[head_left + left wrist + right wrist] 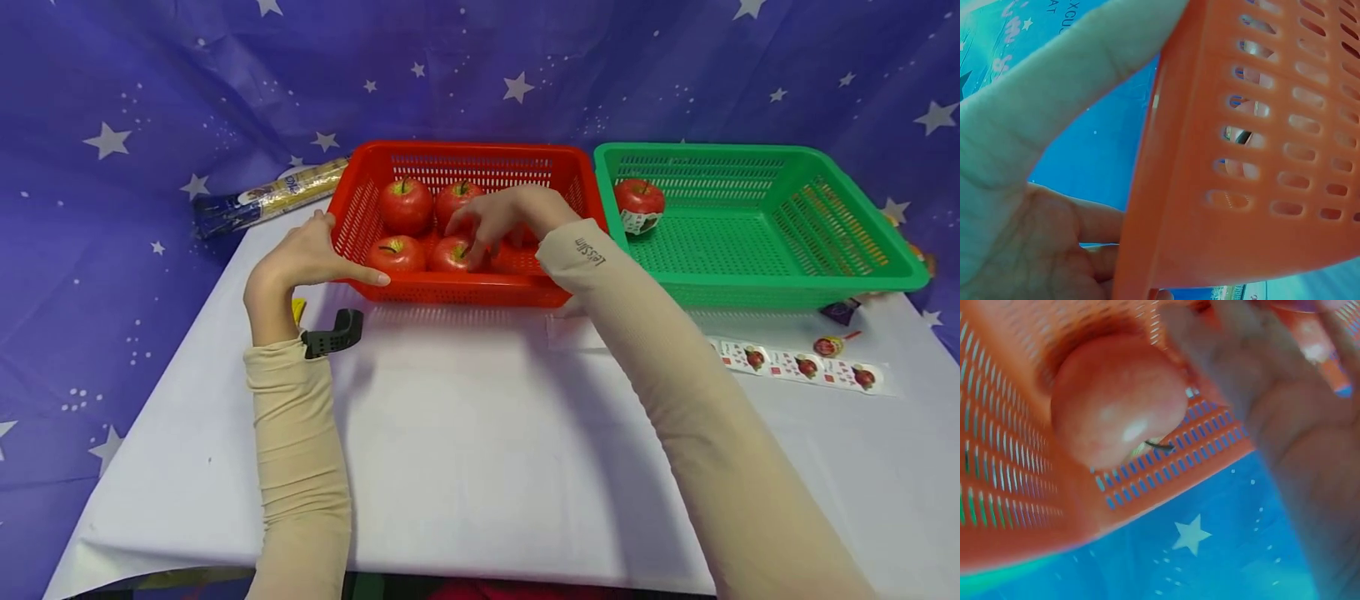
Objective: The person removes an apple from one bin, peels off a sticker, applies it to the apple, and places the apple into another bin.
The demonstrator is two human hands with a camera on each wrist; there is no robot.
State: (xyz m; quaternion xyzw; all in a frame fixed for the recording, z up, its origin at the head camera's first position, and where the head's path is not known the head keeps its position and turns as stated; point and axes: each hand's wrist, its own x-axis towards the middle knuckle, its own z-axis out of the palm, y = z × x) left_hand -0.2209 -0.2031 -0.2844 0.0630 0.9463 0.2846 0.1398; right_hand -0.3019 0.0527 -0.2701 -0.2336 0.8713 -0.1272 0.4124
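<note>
While we watched from above, the left hand (pixel 303 254) had the near left corner of the red basket (pixel 465 290), thumb laid along the front rim, fingers tucked behind the side: clamped on, firm enough! And over on the other side, what a spot for the right hand (pixel 510 215), dipped inside that same basket, fingers loosely bent and apart above the front apple (pixel 447 252); whether they touched it, we could not tell. Packed close in there we counted a front-left apple (pixel 396 253) and two back apples (pixel 406 208), with more red partly hidden under the wrist. Our right wrist view gave us another apple (pixel 1116 403), stem showing, against the basket wall beside the blurred fingers. Next door, just touching distance along, the green basket (pixel 787 293) held one labelled apple (pixel 639 197) at its left end. In front of it we saw a sticker strip (pixel 798 367) and a lollipop (pixel 828 346) on the white cloth (pixel 465 467).
</note>
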